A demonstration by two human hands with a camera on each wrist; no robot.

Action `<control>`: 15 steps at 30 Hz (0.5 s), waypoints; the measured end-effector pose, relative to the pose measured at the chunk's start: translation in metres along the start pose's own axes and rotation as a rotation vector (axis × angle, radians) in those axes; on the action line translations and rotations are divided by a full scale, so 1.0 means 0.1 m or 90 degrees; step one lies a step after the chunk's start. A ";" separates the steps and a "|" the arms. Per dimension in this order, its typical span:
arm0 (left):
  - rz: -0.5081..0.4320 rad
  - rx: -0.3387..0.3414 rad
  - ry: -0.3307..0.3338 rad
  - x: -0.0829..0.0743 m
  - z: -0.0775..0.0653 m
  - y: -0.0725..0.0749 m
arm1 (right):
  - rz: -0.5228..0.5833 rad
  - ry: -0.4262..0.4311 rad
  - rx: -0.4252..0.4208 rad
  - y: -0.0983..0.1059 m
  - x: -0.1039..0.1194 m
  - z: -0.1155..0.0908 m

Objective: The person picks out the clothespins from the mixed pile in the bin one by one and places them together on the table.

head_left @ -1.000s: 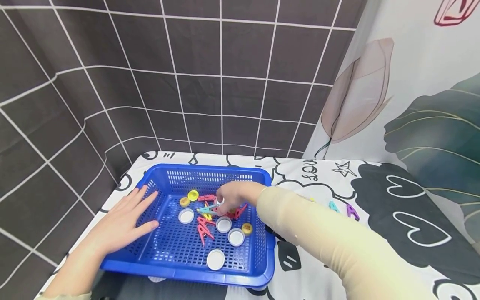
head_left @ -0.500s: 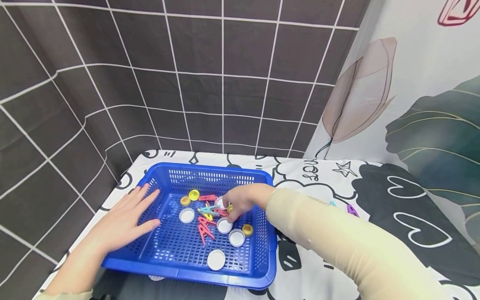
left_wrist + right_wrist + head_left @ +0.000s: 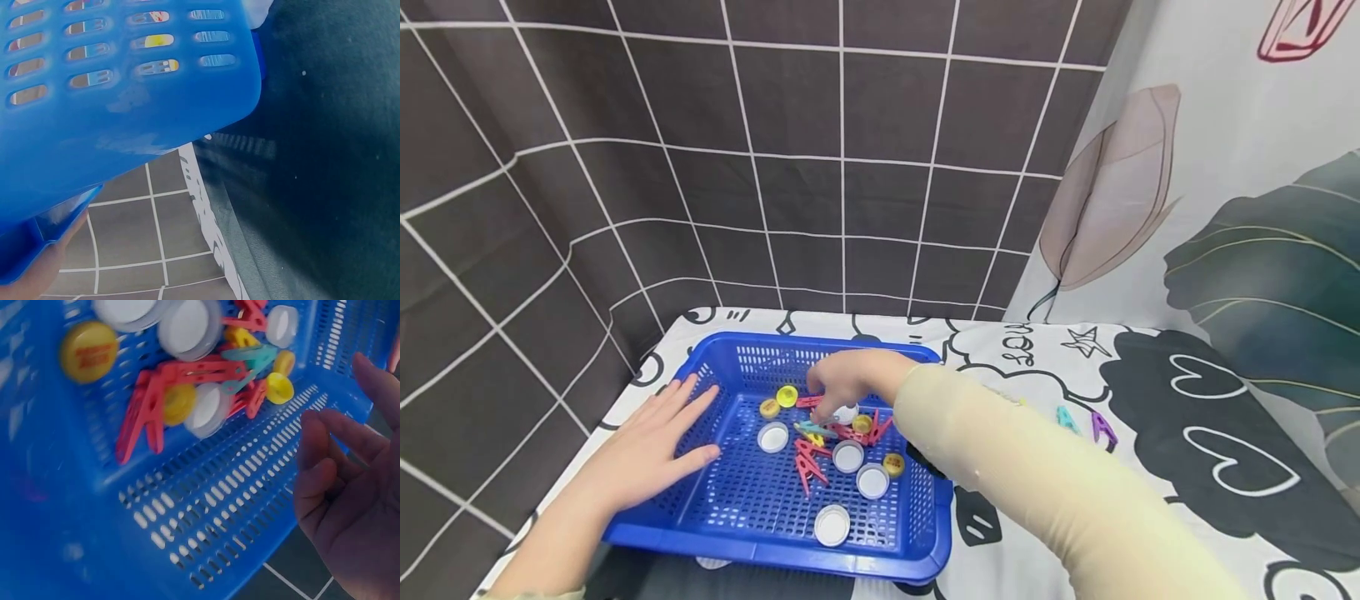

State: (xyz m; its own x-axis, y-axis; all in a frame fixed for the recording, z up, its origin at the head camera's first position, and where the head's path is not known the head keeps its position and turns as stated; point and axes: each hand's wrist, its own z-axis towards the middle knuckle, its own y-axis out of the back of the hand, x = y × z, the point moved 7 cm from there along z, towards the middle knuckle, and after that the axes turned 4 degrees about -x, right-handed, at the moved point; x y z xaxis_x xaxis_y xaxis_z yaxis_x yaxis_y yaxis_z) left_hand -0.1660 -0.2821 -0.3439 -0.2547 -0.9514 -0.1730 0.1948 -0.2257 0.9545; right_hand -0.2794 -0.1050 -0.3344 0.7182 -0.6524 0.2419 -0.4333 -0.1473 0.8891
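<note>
A blue plastic basket [image 3: 752,550] holds loose clothespins and bottle caps. My left hand [image 3: 651,450] rests over its left rim with the fingers spread straight; part of that hand [image 3: 40,269] shows beside the basket wall in the left wrist view. Inside, at the back, my right hand [image 3: 844,382] hovers over the pile, fingers loosely bent. Nothing lies between those fingers in the right wrist view. Nearest below it is a teal clothespin [image 3: 250,362], among red clothespins [image 3: 147,412] and a yellow one [image 3: 240,336]. White caps [image 3: 772,437] and yellow caps [image 3: 787,396] lie around them.
Right of the basket, a purple clothespin [image 3: 1103,428] and another teal clothespin [image 3: 1067,419] lie on the patterned cloth [image 3: 1022,521]. A dark tile-patterned curtain [image 3: 880,200] hangs behind and to the left.
My right hand has shifted right toward the yellow cap, then back left and up over the teal clothespin. The left hand stays at the rim.
</note>
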 end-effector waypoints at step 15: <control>0.006 -0.002 0.002 0.01 -0.01 0.00 | 0.101 -0.026 -0.038 -0.21 -0.18 0.22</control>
State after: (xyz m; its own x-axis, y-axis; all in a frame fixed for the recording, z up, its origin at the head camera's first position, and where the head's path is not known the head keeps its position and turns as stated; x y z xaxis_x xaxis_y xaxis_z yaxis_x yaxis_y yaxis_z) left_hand -0.1655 -0.2827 -0.3445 -0.2495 -0.9543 -0.1647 0.2006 -0.2173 0.9553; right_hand -0.2953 -0.1060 -0.3661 0.6204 -0.6936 0.3662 -0.5056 0.0033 0.8628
